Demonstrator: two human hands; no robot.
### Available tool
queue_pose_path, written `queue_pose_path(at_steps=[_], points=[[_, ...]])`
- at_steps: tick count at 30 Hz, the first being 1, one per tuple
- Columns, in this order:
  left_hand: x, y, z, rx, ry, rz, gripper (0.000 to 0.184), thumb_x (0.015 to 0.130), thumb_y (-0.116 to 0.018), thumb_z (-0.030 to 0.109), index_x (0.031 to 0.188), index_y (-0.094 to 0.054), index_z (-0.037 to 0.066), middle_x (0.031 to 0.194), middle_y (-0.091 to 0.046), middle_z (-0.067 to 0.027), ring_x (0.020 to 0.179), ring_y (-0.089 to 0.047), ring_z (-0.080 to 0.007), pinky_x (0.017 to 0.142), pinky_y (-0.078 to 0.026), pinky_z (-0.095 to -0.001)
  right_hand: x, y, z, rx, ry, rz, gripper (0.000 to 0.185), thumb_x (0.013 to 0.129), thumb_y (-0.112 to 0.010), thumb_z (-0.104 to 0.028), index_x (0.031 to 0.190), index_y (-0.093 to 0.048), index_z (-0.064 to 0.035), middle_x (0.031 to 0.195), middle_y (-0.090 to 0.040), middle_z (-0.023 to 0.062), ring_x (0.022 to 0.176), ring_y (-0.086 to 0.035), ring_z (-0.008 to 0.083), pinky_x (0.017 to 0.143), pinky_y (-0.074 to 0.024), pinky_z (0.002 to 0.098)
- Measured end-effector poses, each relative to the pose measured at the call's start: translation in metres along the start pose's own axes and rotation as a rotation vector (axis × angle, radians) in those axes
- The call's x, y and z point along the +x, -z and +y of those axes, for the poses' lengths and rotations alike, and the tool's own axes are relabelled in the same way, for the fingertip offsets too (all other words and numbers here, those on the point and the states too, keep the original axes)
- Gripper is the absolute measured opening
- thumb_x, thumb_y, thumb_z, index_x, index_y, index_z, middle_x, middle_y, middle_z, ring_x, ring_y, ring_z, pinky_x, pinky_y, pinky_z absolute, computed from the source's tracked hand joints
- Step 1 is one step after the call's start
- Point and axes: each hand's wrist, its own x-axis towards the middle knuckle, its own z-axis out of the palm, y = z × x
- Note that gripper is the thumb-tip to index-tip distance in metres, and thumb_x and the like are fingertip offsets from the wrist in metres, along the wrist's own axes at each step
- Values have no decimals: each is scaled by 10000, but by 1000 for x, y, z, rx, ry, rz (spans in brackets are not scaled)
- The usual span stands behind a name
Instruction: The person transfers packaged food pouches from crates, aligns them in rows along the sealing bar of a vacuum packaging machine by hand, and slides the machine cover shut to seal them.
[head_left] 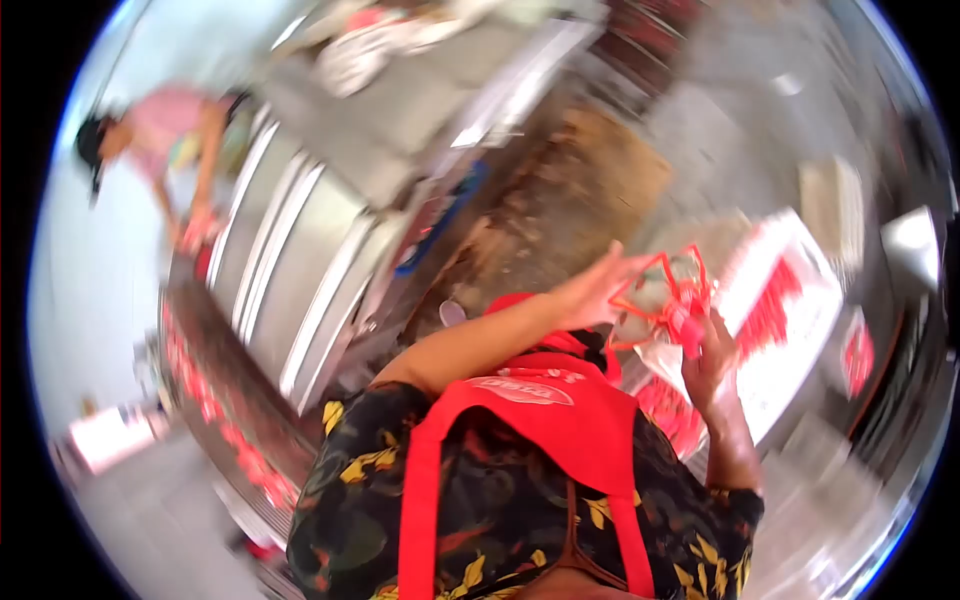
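Observation:
My right hand (710, 362) is closed around a bunched red strappy thing (683, 312), with a pinkish-red lump near the fingers. Its thin red loops spread out in a zigzag, and blur hides what kind of thing it is. On the other side, my left hand (605, 288) reaches across with fingers stretched out beside the loops. Whether it touches them I cannot tell. Below both hands stands a white box (815, 250) holding many red strips (772, 308).
A brown board (610, 165) lies on the floor ahead. Left of me stand metal-edged worktables (400, 110) and a dark conveyor-like strip (235, 370) with red pieces along it. Another person (165, 130) in pink bends over there. Pale stacks (832, 212) stand to the right.

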Motion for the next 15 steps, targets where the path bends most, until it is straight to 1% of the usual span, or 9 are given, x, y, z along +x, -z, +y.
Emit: queue_pose_path(at_steps=[1,2,3,7,9,11,13,14,15], points=[[-36,-19,20,-97,-71,62,839,865,-443,730,1462,-369,145,1428,-469,-87,1283,-480,-261,1077,-381,-460,22,-20,-22,33,62,-66,393,774,-538,126,1141,-596,-4,1109,-630,220,965,-637,398,790,-526,408],[-73,-8,30,-181,-98,98,804,861,-459,726,1406,-433,136,1328,-545,-90,1189,-542,-256,1026,-426,-453,44,-45,-53,66,196,-43,245,784,-651,21,1023,-596,16,959,-609,231,813,-619,422,658,-499,444],[-109,3,42,-268,-112,118,774,857,-475,722,1351,-498,127,1228,-621,-92,1096,-604,-252,976,-472,-446,63,-72,-79,69,308,-99,301,731,-607,72,1024,-585,4,960,-591,219,833,-605,426,677,-492,454],[-268,92,64,-484,-331,138,735,894,-417,714,1312,-539,122,1193,-638,-76,1059,-606,-241,906,-506,-434,126,-192,-194,76,489,-382,388,664,-555,90,1026,-550,-49,961,-538,205,867,-575,431,692,-479,471],[-351,116,73,-417,-603,261,738,893,-416,713,1319,-533,121,1207,-632,-77,1071,-603,-248,929,-501,-443,153,-258,-256,159,598,-522,366,698,-561,72,1038,-537,-61,982,-547,207,878,-574,430,694,-478,476],[-424,154,72,-424,-765,228,758,880,-399,738,1345,-517,151,1216,-627,-72,1062,-609,-254,934,-499,-449,177,-333,-315,214,681,-614,326,757,-572,46,1060,-530,-66,982,-563,201,879,-582,425,711,-474,484],[-493,167,77,-393,-934,426,776,873,-342,769,1417,-435,224,1373,-524,-83,1217,-533,-271,1006,-457,-462,193,-408,-367,276,701,-725,246,826,-578,-10,1063,-543,-67,967,-589,200,878,-592,428,725,-474,486],[-526,208,65,-332,-914,669,805,884,-327,765,1438,-404,187,1441,-456,-83,1290,-477,-276,1034,-422,-470,197,-448,-387,266,734,-751,225,845,-576,-40,1066,-551,-71,950,-603,199,879,-596,426,732,-476,483],[-553,215,63,-374,-1020,697,829,903,-314,752,1431,-410,120,1443,-452,-84,1272,-486,-274,1024,-412,-449,200,-485,-404,254,765,-777,206,864,-575,-70,1069,-560,-75,932,-616,197,880,-600,424,738,-477,481]])
